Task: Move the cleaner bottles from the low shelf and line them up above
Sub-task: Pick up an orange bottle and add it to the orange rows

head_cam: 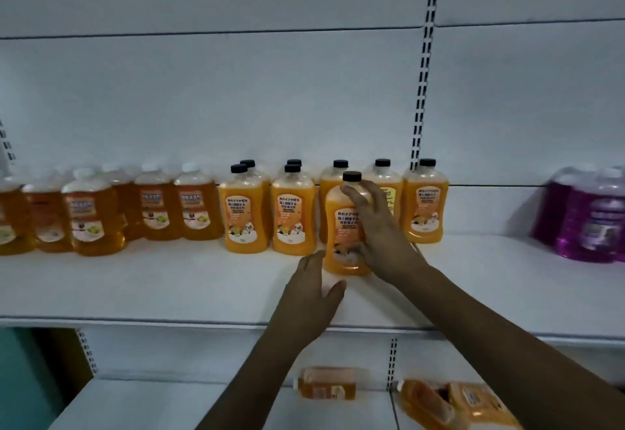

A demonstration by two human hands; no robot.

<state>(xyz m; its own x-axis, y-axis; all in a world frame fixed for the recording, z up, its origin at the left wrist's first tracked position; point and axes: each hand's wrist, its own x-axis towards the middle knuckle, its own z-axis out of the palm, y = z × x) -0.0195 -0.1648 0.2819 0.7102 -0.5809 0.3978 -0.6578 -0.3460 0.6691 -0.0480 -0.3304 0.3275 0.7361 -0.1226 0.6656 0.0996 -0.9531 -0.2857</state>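
At frame centre: right hand (375,226) wraps an upright orange cleaner bottle (345,226) on the upper shelf (169,287).
Left hand (314,294): fingers loosely spread, empty, just beside the bottle's base.
Open room: bare shelf front toward the edge.
Label: Japanese print, blurred.
Lower shelf (162,402): orange bottles lying down, lower right.

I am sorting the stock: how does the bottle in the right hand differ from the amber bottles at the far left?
The held bottle has a black cap and opaque orange liquid; the amber bottles have white caps and clearer, darker liquid. The right hand grips the held bottle; the amber ones stand untouched. All stand upright on the upper shelf.
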